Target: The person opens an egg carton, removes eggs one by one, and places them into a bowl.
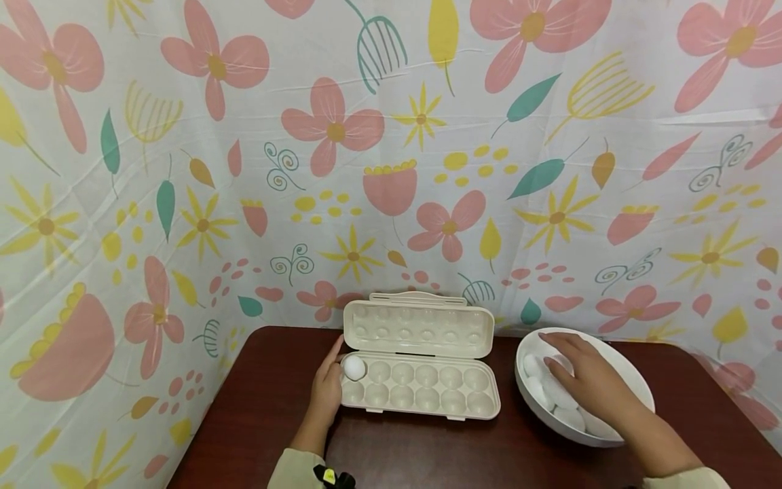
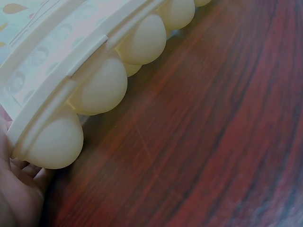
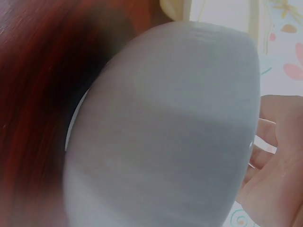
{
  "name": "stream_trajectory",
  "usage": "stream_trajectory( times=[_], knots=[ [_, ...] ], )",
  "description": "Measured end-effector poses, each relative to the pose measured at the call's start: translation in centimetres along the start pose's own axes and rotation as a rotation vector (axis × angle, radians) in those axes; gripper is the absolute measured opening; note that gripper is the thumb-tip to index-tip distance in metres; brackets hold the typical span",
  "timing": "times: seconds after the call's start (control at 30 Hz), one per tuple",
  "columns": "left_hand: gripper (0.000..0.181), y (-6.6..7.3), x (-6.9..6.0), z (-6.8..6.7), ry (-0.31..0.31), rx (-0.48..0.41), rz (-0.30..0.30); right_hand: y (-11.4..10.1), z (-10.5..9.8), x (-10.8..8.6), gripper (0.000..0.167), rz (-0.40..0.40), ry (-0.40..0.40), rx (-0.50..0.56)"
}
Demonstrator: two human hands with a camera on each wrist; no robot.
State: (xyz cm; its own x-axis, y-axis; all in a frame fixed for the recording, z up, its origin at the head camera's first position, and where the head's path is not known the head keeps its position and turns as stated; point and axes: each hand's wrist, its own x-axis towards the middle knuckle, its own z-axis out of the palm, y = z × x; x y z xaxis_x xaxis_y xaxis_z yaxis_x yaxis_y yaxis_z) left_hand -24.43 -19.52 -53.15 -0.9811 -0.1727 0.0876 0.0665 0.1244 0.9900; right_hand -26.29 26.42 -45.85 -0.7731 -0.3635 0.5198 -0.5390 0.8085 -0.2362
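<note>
A cream plastic egg carton point(image 1: 421, 411) lies open on the table, its lid point(image 1: 419, 329) tipped back toward the wall. One white egg point(image 1: 354, 368) sits in its back-left cup. My left hand point(image 1: 326, 387) grips the carton's left end; in the left wrist view its fingers point(image 2: 31, 169) curl below the rim. To the right, a white bowl point(image 1: 638, 380) holds several white eggs point(image 1: 569, 422). Reaching into it from above, my right hand point(image 1: 589, 377) has thumb and fingers around an egg point(image 1: 563, 365). The bowl's side hides its fingertips in the right wrist view.
The dark red-brown wooden table point(image 1: 427, 458) carries both the carton and the bowl. A flower-printed cloth point(image 1: 366, 204) hangs close behind the table and along its left side. A strip of tabletop point(image 1: 506, 380) separates carton from bowl.
</note>
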Motion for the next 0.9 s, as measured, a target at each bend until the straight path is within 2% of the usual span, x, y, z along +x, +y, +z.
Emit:
stream_trajectory(
  times=[0.27,0.5,0.53,0.63,0.9],
  knots=[
    [0.056,-0.2,0.0,0.0,-0.003,0.014,0.0,-1.9,0.4,0.9,0.046,-0.007,-0.033,0.022],
    [0.056,-3.5,1.5,0.2,0.014,0.009,0.008,-3.6,1.0,1.4,0.046,-0.026,-0.045,0.044],
    [0.055,-3.7,1.5,0.3,0.017,0.013,0.011,-3.8,1.2,1.5,0.046,-0.032,-0.043,0.045],
    [0.056,-3.2,1.4,0.3,0.015,0.014,0.015,-4.4,1.6,1.8,0.045,-0.045,-0.039,0.049],
    [0.055,-0.1,-0.1,0.0,-0.022,-0.003,0.033,-6.1,2.5,2.8,0.043,-0.08,-0.032,0.081]
  ],
)
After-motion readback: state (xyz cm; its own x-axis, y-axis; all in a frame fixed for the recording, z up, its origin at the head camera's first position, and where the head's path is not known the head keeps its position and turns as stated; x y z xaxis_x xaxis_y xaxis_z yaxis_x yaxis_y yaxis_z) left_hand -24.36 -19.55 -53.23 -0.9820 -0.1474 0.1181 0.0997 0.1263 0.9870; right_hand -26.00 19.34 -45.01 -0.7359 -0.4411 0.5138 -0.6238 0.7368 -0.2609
